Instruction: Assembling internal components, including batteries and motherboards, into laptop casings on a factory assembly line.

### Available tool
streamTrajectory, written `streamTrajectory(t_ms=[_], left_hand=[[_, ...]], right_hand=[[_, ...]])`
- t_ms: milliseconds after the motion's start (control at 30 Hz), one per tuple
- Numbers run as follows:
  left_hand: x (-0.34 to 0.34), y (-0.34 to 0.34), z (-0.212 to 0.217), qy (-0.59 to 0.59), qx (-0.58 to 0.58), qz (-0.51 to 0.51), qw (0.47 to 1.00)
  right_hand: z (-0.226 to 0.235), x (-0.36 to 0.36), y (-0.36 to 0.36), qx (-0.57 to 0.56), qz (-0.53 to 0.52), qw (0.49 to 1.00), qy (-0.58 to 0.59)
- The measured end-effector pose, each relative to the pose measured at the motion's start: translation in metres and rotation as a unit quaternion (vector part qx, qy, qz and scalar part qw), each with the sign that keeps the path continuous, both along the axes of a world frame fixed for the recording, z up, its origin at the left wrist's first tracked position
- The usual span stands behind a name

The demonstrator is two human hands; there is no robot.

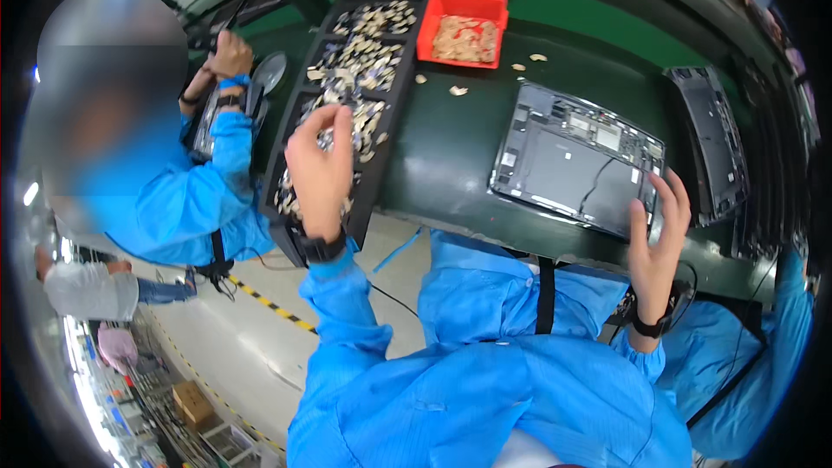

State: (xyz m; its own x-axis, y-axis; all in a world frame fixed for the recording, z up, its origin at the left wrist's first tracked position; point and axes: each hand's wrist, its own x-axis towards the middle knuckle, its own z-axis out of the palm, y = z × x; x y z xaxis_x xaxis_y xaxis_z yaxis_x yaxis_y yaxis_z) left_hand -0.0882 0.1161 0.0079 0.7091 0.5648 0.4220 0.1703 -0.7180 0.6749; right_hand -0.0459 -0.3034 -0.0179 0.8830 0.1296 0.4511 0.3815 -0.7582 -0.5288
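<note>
Fingers (673, 193) wide apart from the thumb on the right hand (656, 243), right there at the near right corner of the opened tablet (555, 169), which lay flat on the bench (433, 152)! And the left hand (317, 173), thumb and fingers bent close, hung over the black tray (367, 192) of small pieces (368, 52); whether it pinched one, you couldn't tell. Beyond, loose bits (458, 90) lay near the red bin (472, 2).
</note>
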Motion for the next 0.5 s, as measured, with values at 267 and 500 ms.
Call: streamTrajectory(t_ms=[267,500], left_hand=[[0.048,-0.193,-0.034,0.076,-0.351,-0.392,0.847],[0.058,-0.208,-0.037,0.04,-0.296,-0.373,0.878]], right_hand=[[-0.008,0.033,0.057,0.439,0.177,0.868,0.149],[-0.029,0.032,0.039,0.451,0.138,0.87,0.148]])
